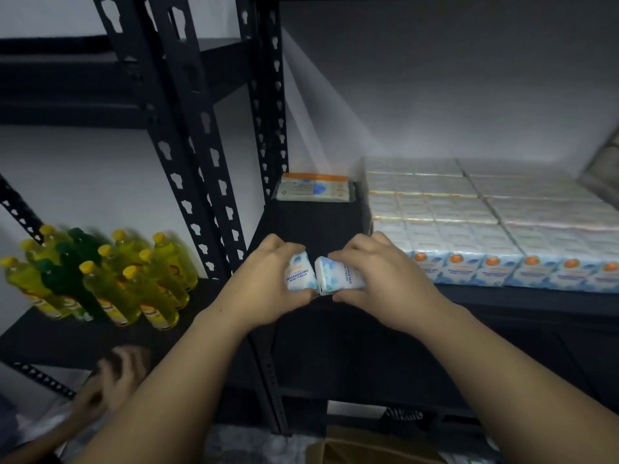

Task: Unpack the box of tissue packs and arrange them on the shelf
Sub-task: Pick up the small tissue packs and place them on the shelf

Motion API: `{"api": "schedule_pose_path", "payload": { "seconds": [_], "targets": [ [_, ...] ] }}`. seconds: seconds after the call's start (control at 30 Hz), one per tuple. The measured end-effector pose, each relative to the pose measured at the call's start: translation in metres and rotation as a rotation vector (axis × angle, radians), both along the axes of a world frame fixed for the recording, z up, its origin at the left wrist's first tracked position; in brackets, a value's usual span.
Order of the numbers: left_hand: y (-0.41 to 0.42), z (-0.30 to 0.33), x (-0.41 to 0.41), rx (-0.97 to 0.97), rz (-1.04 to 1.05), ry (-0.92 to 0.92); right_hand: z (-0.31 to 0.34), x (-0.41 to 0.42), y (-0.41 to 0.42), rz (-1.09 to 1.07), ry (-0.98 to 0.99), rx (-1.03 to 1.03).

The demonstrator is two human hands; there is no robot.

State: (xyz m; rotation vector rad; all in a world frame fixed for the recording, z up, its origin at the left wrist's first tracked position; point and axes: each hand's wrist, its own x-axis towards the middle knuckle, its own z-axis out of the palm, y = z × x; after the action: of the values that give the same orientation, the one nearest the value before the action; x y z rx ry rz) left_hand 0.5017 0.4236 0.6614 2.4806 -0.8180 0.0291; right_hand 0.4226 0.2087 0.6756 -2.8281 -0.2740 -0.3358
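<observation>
Both of the person's hands are up at the front edge of the black shelf point(311, 222), each wrapped around a small tissue pack. The left hand point(268, 283) grips the left pack point(299, 274), fingers curled over its top and thumb beneath; the right hand point(378, 276) grasps the right pack point(338, 274) the same way. The two packs touch along their inner edges, held just above the bare strip of shelf. To the right of that gap, rows of tissue packs point(485, 229) cover the shelf up to its front edge. At the back of the gap one flat pack point(315, 189) lies against the wall. On the neighbouring shelf to the left stand yellow and green bottles point(100, 276). Low at the left, another person's hand point(114, 383) shows, blurred. A cardboard box point(365, 445) sits on the floor below.
</observation>
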Motion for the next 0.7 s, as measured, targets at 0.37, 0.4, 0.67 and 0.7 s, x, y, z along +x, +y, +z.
{"api": "schedule_pose_path", "payload": {
  "seconds": [0.37,0.4,0.67,0.7],
  "targets": [
    [0.003,-0.023,0.018,0.034,-0.026,0.018,-0.022,0.017,0.006,-0.068,0.100,0.024],
    [0.003,-0.024,0.018,0.032,-0.020,0.019,-0.022,0.016,0.007,-0.067,0.107,0.033],
    [0.004,-0.031,0.013,-0.046,-0.017,0.011,-0.028,0.016,0.016,-0.117,0.027,0.116],
    [0.004,-0.032,0.013,-0.054,-0.015,0.016,-0.029,0.017,0.016,-0.121,0.018,0.130]
  ]
}}
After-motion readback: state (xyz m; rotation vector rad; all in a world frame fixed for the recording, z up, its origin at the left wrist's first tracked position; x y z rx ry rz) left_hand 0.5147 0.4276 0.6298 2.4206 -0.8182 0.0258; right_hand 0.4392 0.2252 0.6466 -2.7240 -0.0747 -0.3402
